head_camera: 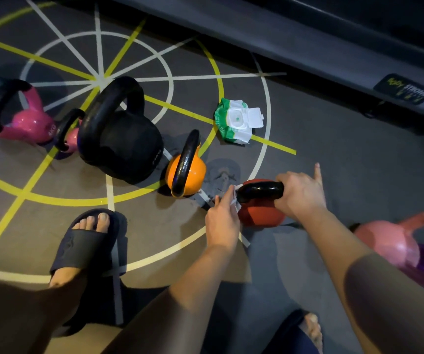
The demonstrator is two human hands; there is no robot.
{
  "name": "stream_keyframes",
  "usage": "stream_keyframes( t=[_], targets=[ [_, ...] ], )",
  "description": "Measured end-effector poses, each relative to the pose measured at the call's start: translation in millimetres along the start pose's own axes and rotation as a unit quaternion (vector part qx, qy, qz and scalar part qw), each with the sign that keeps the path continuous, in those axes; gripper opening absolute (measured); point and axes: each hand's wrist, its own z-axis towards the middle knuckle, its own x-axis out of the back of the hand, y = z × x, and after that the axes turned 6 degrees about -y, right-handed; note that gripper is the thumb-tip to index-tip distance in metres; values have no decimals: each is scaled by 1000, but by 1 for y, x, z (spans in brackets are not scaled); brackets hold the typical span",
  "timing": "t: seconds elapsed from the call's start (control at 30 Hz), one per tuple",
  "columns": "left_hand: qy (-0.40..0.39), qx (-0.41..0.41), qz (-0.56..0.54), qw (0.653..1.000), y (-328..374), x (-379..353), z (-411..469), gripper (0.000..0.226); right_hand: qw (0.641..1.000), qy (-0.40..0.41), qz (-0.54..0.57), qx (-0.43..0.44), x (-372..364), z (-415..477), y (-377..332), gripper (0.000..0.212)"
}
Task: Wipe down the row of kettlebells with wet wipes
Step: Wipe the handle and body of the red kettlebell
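1. The right hand [300, 192] has its grip closed around the black handle of the red kettlebell [259, 213], which stands on the floor [346, 175]; the index finger sticks out, pointing away from the body.
2. The left hand [222, 218] pinches a white wet wipe [235, 198] and presses it against the handle's free end, just beside the right hand's grip.
3. Just beyond the wipe end of that grip stands the orange kettlebell [193, 172], upright, its black handle edge-on to the camera.
4. Further out on that side come the large black kettlebell [124, 139], a small pink one [71, 139] partly hidden behind it, and a bigger pink kettlebell [29, 121].
5. On the opposite side of the grip, near the right forearm, lies a pale pink kettlebell [395, 241].
6. Beyond the grip, well apart from it, the wet wipes pack [234, 121] lies on the floor with its lid flipped open.
7. A foot in a dark slide sandal [85, 241] rests on the floor near the left forearm.
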Motion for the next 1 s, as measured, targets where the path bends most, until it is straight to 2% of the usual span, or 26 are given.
stream_keyframes(
  t=[0.1, 0.3, 0.4, 0.5, 0.73, 0.9, 1.0],
  targets=[
    [19, 32, -45, 998, 0, -8, 2, 48, 1000, 7, 1, 12, -1, 2, 2, 9],
    [2, 55, -47, 997, 0, -12, 14, 42, 1000, 17, 8, 23, -4, 3, 4, 10],
    [7, 50, -63, 997, 6, -5, 13, 51, 999, 18, 6, 26, -3, 3, 5, 13],
    [37, 26, -77, 996, 9, -3, 3, 57, 1000, 3, 4, 24, -2, 5, 5, 11],
    [83, -46, -98, 991, 29, 10, -13, 46, 1000, -1, 0, 11, 0, -1, 1, 15],
    [70, -135, -96, 984, 38, 12, -11, 46, 1000, 2, -3, 10, -1, 0, 1, 12],
    [60, -150, -46, 986, 34, 13, -1, 44, 1000, -1, 0, 13, 1, 1, 1, 14]
  ],
)
